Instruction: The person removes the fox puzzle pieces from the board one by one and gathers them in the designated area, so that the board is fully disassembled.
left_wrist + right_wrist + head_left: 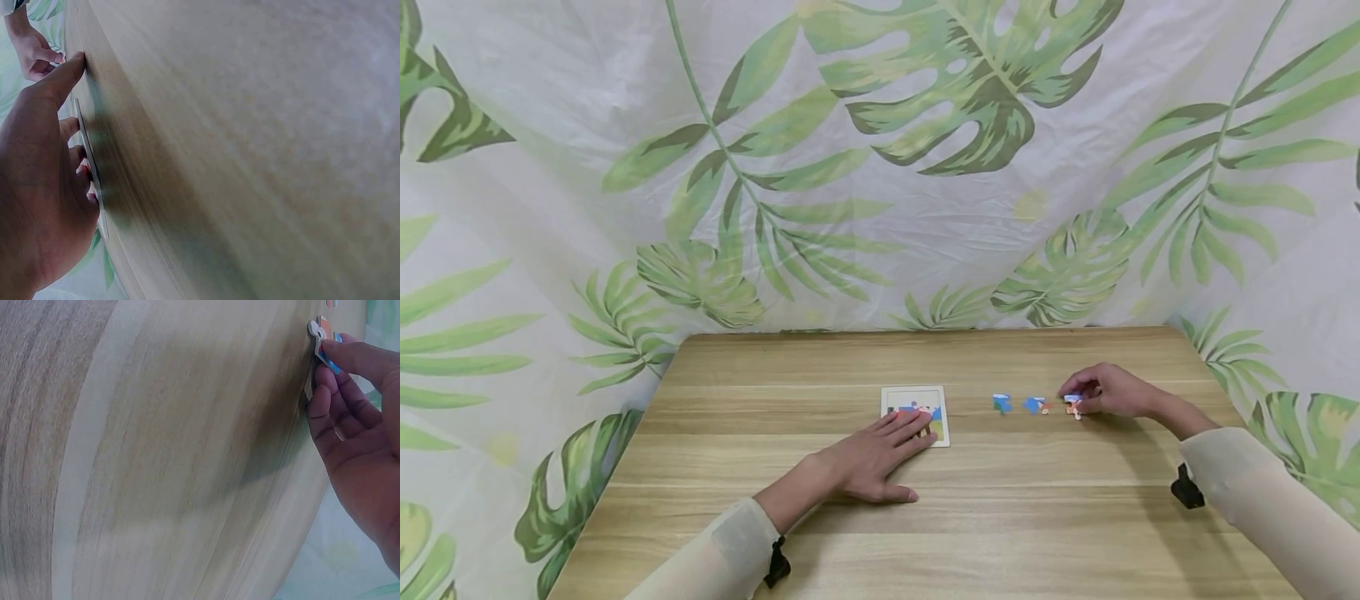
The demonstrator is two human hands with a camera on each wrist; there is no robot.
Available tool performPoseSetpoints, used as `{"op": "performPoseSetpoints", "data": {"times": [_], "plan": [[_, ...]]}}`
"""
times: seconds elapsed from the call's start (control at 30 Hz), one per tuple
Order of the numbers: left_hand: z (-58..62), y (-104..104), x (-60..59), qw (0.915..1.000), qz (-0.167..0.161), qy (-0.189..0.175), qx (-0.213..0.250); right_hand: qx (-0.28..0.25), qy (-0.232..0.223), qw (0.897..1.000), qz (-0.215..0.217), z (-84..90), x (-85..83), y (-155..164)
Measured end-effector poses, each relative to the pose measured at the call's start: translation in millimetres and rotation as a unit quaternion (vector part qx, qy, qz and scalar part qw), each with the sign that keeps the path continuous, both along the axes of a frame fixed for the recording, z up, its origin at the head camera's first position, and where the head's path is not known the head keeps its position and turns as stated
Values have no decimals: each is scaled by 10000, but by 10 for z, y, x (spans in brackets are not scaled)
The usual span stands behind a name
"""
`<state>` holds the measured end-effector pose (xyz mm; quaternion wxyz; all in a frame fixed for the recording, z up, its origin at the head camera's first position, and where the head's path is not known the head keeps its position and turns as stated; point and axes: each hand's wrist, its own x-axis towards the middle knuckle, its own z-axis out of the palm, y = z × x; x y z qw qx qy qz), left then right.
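Observation:
A small square puzzle board (947,429) with a white border and a colourful picture lies on the table. My left hand (880,461) rests over its lower left part, fingers straight and thumb spread, hiding part of the picture. To the right, my right hand (1108,392) pinches a blue, orange and white jigsaw piece (323,328) between thumb and fingers, close to the tabletop. Between the board and that hand lie a blue-green jigsaw piece (1002,403) and a blue-orange jigsaw piece (1034,406).
The wood-grain table (790,375) has rounded back corners. Behind and beside it hangs a white cloth (925,242) printed with green leaves. Each sleeve cuff has a black strap (1187,487) showing beneath it.

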<state>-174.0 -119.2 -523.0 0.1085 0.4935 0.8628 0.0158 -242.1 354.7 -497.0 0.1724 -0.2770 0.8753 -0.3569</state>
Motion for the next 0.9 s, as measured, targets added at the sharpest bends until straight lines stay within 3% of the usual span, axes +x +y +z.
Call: {"op": "performPoseSetpoints", "data": {"times": [0.5,0.9], "plan": [[-11,3,-4,10000,-7,34,-4,218,180,9995,-107,-75,-21,29],[-9,-3,3,9999,24,-92,64,203,725,9971,-119,11,-44,-110]]}}
